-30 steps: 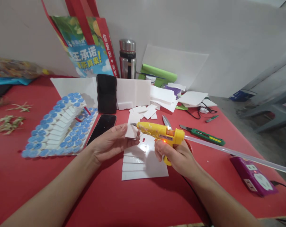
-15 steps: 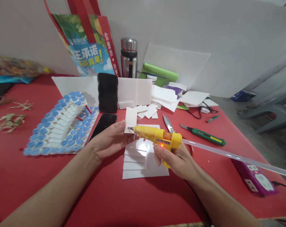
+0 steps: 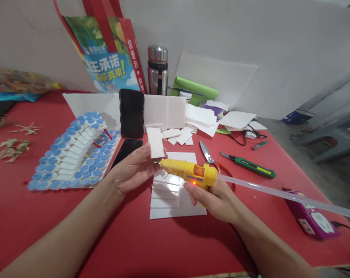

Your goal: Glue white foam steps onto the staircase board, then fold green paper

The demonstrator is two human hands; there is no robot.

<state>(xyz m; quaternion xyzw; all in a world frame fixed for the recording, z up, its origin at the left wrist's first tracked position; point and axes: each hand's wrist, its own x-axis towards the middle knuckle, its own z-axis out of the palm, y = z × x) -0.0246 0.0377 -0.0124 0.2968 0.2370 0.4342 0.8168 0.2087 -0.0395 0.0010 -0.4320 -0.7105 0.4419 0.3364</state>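
My left hand (image 3: 134,168) pinches a small white foam board piece (image 3: 155,143) upright between thumb and fingers. Wrapped around a yellow hot glue gun (image 3: 183,170) is my right hand (image 3: 212,195); a red light glows near the thumb, and a long clear glue stick (image 3: 259,190) sticks out at the back. The nozzle points left, just below the lower edge of the piece; whether it touches cannot be made out. Beneath both hands lies a white board (image 3: 192,206) bearing overlapping white strips (image 3: 165,193), stacked like steps.
Left stands a stepped white model with blue rosettes (image 3: 73,154), beside a phone (image 3: 125,152). Loose white pieces (image 3: 182,136), scissors (image 3: 206,152) and a green utility knife (image 3: 252,166) lie beyond and right. A purple power box (image 3: 311,216) sits far right; a steel flask (image 3: 158,71) stands behind.
The foam piece has shifted slightly left and up and tilted in my left hand. The glue gun has moved a little down and left, its nozzle now below the piece's lower edge.
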